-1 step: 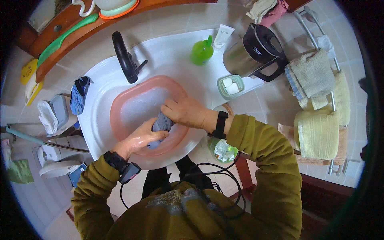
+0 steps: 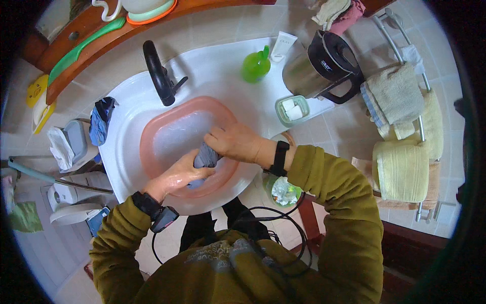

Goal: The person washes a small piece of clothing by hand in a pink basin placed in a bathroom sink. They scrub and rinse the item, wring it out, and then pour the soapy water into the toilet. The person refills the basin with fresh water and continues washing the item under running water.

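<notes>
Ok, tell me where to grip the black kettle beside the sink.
Take the black kettle by its handle, which juts from the body toward the towel rail. Come from that side; the soap dish and green bottle crowd the others.

Wore olive-green long-sleeved top (image 2: 349,213), thick fabric, cuffs bunched at both wrists. Faded grey print across chest (image 2: 223,251). Black band (image 2: 279,158) on right wrist, narrow, snug against cuff. Black band on left wrist (image 2: 147,202) with small dark boxy device (image 2: 163,219) attached, red edge showing. Thin black cable (image 2: 283,223) looped in front of chest, a second strand trailing from left-wrist device. Dark trousers (image 2: 212,228) seen below. Left hand (image 2: 177,175) and right hand (image 2: 235,142) bare, wet, ungloved.
</notes>
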Action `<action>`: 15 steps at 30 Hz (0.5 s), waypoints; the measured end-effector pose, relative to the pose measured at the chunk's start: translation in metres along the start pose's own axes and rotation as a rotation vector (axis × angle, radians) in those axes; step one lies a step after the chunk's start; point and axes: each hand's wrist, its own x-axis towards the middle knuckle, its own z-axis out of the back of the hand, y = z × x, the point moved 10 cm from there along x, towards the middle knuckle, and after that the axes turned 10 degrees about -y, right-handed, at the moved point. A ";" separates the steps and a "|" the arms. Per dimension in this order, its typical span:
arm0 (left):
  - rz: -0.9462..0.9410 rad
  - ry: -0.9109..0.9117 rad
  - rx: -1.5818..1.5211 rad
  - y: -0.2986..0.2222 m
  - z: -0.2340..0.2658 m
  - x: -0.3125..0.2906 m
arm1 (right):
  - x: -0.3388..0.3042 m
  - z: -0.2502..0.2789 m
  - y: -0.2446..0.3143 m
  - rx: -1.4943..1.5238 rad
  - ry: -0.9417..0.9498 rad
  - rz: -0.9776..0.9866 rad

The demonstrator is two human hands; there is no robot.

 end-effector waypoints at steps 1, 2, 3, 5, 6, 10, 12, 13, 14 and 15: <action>-0.063 -0.031 0.149 -0.004 0.002 0.000 | -0.001 -0.003 0.001 0.040 0.044 -0.003; -0.129 -0.071 0.205 -0.010 0.006 0.000 | 0.000 -0.006 -0.001 0.091 0.077 -0.038; -0.186 -0.106 0.262 -0.015 0.008 0.000 | -0.001 -0.009 -0.001 0.152 0.121 -0.067; -0.239 -0.163 0.377 -0.018 0.012 0.001 | -0.003 -0.020 -0.005 0.287 0.205 -0.192; -0.239 -0.183 0.433 -0.018 0.013 0.002 | -0.005 -0.026 -0.009 0.355 0.248 -0.289; -0.235 -0.213 0.652 -0.016 0.017 0.004 | -0.016 -0.047 -0.017 0.398 0.351 -0.503; -0.275 -0.218 0.698 -0.018 0.018 0.002 | -0.018 -0.054 -0.014 0.418 0.378 -0.520; -0.290 -0.225 0.735 -0.018 0.019 0.001 | -0.020 -0.057 -0.013 0.417 0.399 -0.530; -0.301 -0.228 0.734 -0.018 0.020 0.000 | -0.021 -0.061 -0.013 0.483 0.409 -0.568; -0.311 -0.234 0.742 -0.017 0.022 0.000 | -0.022 -0.063 -0.013 0.532 0.414 -0.604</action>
